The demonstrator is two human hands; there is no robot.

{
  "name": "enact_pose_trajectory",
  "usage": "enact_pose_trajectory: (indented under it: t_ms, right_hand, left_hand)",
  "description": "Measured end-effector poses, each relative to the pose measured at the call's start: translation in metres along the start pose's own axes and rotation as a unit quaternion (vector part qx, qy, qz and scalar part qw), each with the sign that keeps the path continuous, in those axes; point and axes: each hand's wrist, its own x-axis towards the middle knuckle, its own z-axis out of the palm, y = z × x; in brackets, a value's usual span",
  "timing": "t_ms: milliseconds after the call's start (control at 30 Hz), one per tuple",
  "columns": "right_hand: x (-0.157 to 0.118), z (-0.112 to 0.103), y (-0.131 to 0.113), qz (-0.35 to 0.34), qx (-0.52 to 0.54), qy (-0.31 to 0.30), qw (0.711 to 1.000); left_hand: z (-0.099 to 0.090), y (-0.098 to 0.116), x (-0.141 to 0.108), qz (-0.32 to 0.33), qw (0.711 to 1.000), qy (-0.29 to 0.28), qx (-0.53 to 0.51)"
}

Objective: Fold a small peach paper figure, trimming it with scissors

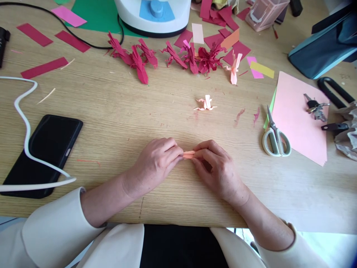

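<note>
A small piece of folded orange-pink paper (189, 154) is stretched between my two hands, just above the wooden table. My left hand (160, 160) pinches its left end, with the fingers closed. On the right end, my right hand (216, 167) has its thumb and fingertips pressed together. Both ends of the paper are hidden by the fingers. Beyond my hands lies a small pale pink folded paper figure (206, 103) with thin legs. Farther back, a pink folded figure (234, 69) stands beside a row of crimson folded figures (139, 65).
Scissors (275, 137) lie right, by pink paper sheets (299, 111) with keys (317, 108) on them. A phone (46, 149) is at left, under a white cable (25, 123). A white device (156, 16) and crimson paper pieces (35, 34) are at the back.
</note>
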Motion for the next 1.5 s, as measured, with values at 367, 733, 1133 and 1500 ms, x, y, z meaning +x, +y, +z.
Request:
enact_pose_trajectory:
  t_ms: [367, 733, 1133, 1500]
  right_hand:
    - [0.003, 0.000, -0.006, 0.064, -0.006, -0.005, 0.998]
    - [0.009, 0.002, -0.009, 0.112, -0.020, -0.017, 0.993]
    - [0.014, 0.001, -0.008, 0.133, 0.001, -0.034, 0.991]
    - [0.013, 0.002, -0.006, 0.115, -0.001, -0.027, 0.993]
  left_hand:
    - [-0.002, 0.004, -0.001, -0.057, 0.998, -0.007, 0.017]
    - [-0.001, 0.007, 0.003, -0.122, 0.992, -0.009, -0.023]
    - [-0.002, 0.006, 0.006, -0.149, 0.989, -0.018, -0.015]
    - [-0.010, -0.002, -0.002, -0.098, 0.995, -0.003, -0.016]
